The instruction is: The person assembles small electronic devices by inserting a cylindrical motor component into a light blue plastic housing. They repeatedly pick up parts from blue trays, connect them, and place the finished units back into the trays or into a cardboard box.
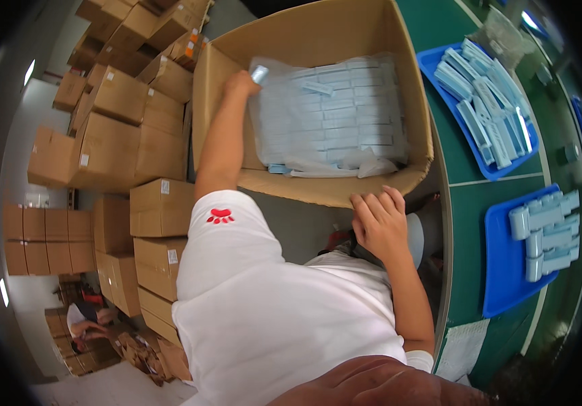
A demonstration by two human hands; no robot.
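A large open cardboard box (304, 28) stands in front of me, lined with a clear plastic bag (274, 128). Rows of small light blue boxes (345, 101) fill the bag, and one box (318, 88) lies loose on top of them. Inside the carton at its left wall, my left hand (240, 84) is closed on a small light blue box (259, 74), whose end sticks out past the fingers. My right hand (380, 222) holds the carton's near rim at the right, fingers bent over the edge.
A green table (470, 203) at right bears a blue tray (433, 64) of pale blue packages and a second blue tray (507, 277) with white-blue pieces. Stacked cartons (111, 149) line the left. Another person (84, 325) bends over cardboard at the lower left.
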